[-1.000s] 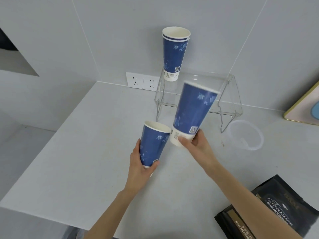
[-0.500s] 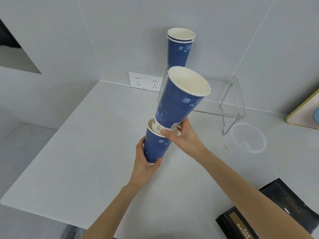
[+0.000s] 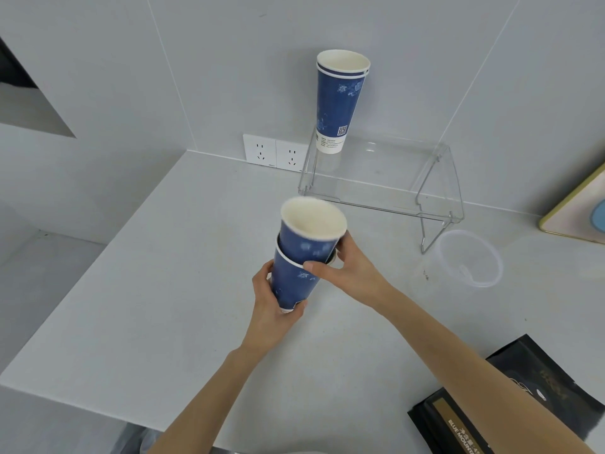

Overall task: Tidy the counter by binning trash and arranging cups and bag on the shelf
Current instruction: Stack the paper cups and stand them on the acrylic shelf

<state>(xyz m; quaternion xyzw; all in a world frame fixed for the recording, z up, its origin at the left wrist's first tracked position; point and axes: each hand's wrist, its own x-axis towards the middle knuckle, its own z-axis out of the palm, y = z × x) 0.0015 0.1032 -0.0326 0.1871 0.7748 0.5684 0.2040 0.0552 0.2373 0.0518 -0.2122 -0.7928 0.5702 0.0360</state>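
Two blue paper cups are nesting between your hands above the counter [image 3: 163,290]: your left hand [image 3: 273,301] is wrapping its grip closed around the lower cup [image 3: 293,283] near its base, and your right hand [image 3: 347,270] is pinching the upper cup [image 3: 309,237] low on its wall, thumb in front and fingers behind, where it is entering the lower rim. Both are pointing mouth up, with their long axes running roughly vertical but leaning, the upper mouth tipping toward the clear shelf [image 3: 386,188]; the upper one is sitting only partway in and looking slightly askew against the lower. That mismatch is the main risk as I judge it: pushing down while the axes are disagreeing could be jamming or creasing the thin paper rim, and squeezing harder to force it could be ovalling the lower mouth. A loose left grip near the narrow base could also be letting the pair slide through your fingers. Another stack of cups [image 3: 340,99] is standing upright at the shelf's left end, so carrying a tall, half-seated pair in beside it could be knocking it over. Still waiting on the counter are the clear plastic lid [image 3: 468,262] by the shelf leg and the black bag [image 3: 510,401] under your right forearm.
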